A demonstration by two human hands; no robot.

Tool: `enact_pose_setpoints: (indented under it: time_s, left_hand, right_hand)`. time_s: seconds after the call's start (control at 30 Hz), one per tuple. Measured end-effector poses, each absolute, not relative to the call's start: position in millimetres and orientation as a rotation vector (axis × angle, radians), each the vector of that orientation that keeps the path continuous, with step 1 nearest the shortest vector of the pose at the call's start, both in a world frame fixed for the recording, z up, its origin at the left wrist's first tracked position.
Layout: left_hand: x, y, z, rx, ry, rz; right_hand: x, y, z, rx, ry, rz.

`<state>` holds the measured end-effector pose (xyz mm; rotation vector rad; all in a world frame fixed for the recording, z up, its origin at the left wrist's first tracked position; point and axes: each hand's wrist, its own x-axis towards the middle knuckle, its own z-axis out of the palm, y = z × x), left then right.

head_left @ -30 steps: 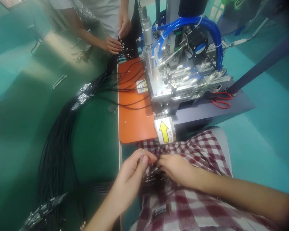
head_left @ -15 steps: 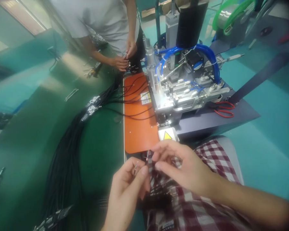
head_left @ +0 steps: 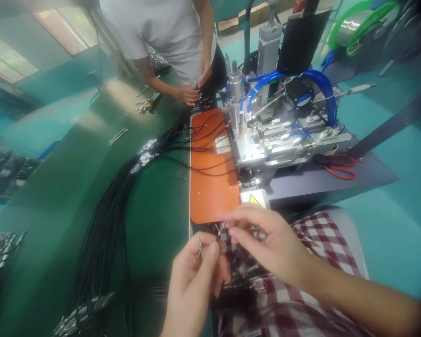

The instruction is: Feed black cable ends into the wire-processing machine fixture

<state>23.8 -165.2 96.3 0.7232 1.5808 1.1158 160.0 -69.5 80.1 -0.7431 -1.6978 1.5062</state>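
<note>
My left hand (head_left: 196,269) pinches the end of a thin black cable between thumb and forefinger. Fine coloured wires (head_left: 221,228) fan out from that end, just above the fingertips. A small shiny metal piece (head_left: 200,246) shows by the left forefinger; how it is held is unclear. My right hand (head_left: 270,238) has thumb and forefinger closed around the wire tips, to the right of the left hand. More dark cables (head_left: 236,295) with bare ends lie across my lap beneath both hands, partly hidden.
An orange plate (head_left: 214,196) lies ahead, beside a machine (head_left: 287,135) with blue tubes. A thick bundle of black cables (head_left: 105,224) curves over the green table (head_left: 157,206). Across it stands a co-worker (head_left: 168,37), hands together. Red-handled scissors (head_left: 344,167) rest on the machine base.
The view has shifted, so the surroundings sit further right and slightly lower. My right fingertips have moved onto the wires, which are now more spread; the left hand keeps its pinch.
</note>
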Motion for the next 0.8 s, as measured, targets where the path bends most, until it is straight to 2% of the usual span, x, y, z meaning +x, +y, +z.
enact_pose_setpoints:
  time_s: [0.8]
  left_hand:
    - [27.3, -169.4, 91.2, 0.679, 1.564, 1.163]
  right_hand:
    - [166.5, -79.0, 67.1, -0.546, -1.896, 1.046]
